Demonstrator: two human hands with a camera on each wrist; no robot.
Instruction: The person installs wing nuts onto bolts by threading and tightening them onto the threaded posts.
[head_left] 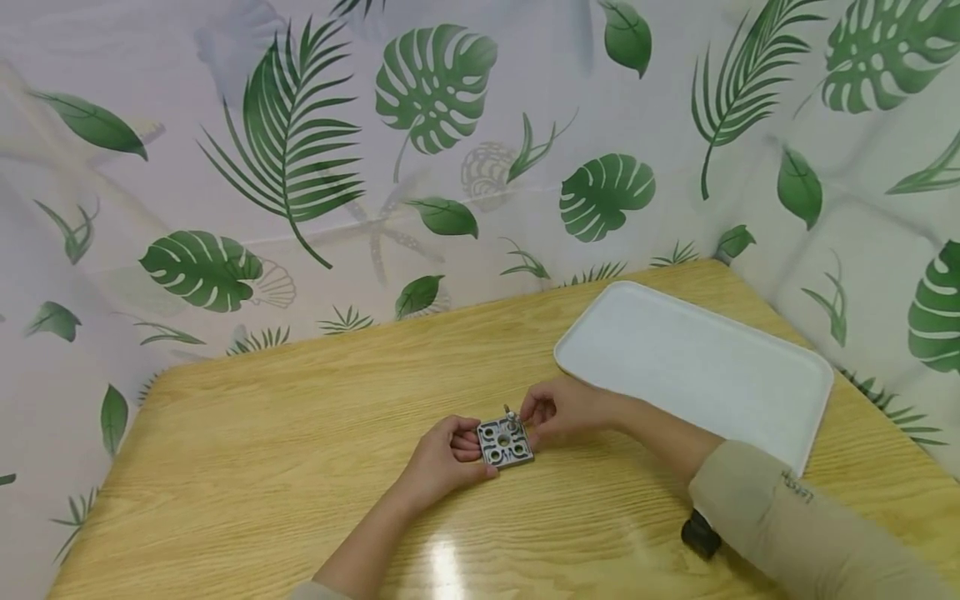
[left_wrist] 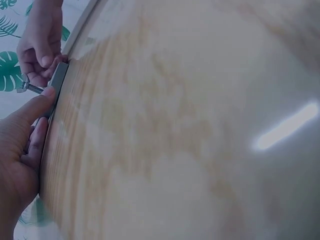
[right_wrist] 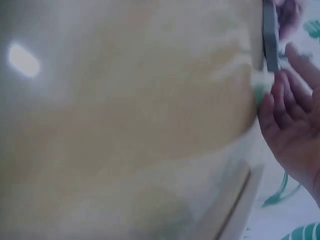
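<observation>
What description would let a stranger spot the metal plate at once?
In the head view, a white tray sits on the right of the wooden table. Left of it, the left hand grips the square metal plate. Unlike the plain tray, the plate has round holes and a bolt.

Leaf-patterned cloth [head_left: 465,183] behind wooden table [head_left: 300,450]

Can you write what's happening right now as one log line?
left grip: holds square metal plate | bolt: sticks up at plate's corner | right grip: close beside bolt | white tray: on wood-grain table
</observation>
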